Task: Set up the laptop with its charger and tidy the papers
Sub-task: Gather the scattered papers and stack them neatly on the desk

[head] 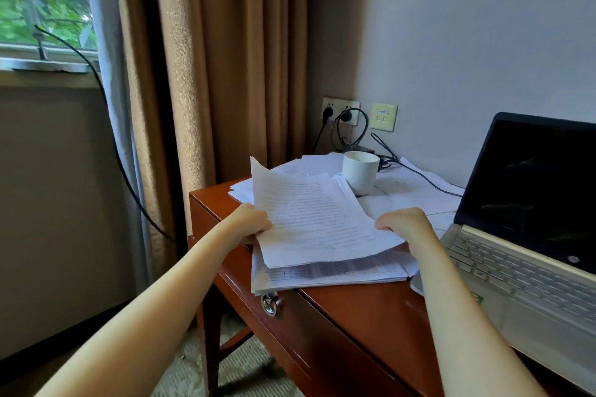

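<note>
- Gripping the printed sheets: left hand pinches the left edge, right hand curls over the right edge.
- Laptop stands open at right; mug sits farther back.

The left hand and right hand grip printed sheets by opposite edges, over a paper stack on the tabletop — a white mug behind, an open laptop at right.
</note>
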